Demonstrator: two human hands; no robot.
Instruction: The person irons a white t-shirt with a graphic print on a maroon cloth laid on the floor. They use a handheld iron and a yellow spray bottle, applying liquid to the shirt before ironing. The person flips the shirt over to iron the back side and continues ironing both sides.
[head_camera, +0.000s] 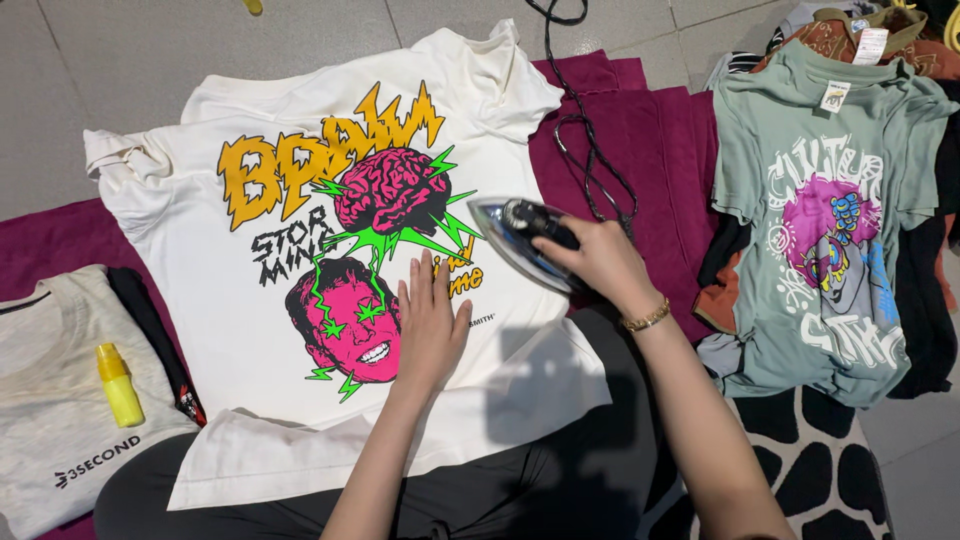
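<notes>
Item: cream T-shirt (300, 420), spread flat, print side up, over a maroon cloth (640, 130) on the tiled floor (120, 60). The print shows jagged orange lettering, a pink brain, green bolts and a pink face. The hem lies toward the person, over the lap; the neck points away.

Left hand (432, 325): empty, fingers together and flat, palm down on the lower right part of the print. It presses the fabric, seemingly to hold it smooth and taut just beside the iron.

Right hand (598, 255): closed around the handle of an electric iron (520, 240). The iron is dark with a shiny soleplate and sits at the right edge of the print, nose pointing left toward the brain. Its soleplate appears to rest on the shirt. A gold bracelet (648, 318) circles the wrist.

Black power cord (590, 150): trails from behind the iron away across the maroon cloth, looped clear of the shirt.

Left side: grey folded T-shirt (50, 400) with a small yellow bottle (118, 385) lying on it, near but apart from the cream shirt.

Right side: sage-green T-shirt (830, 220) with a purple and white print, laid on top of a heap of darker garments, well apart from the iron. A black-and-white patterned mat (810, 470) lies below it.
</notes>
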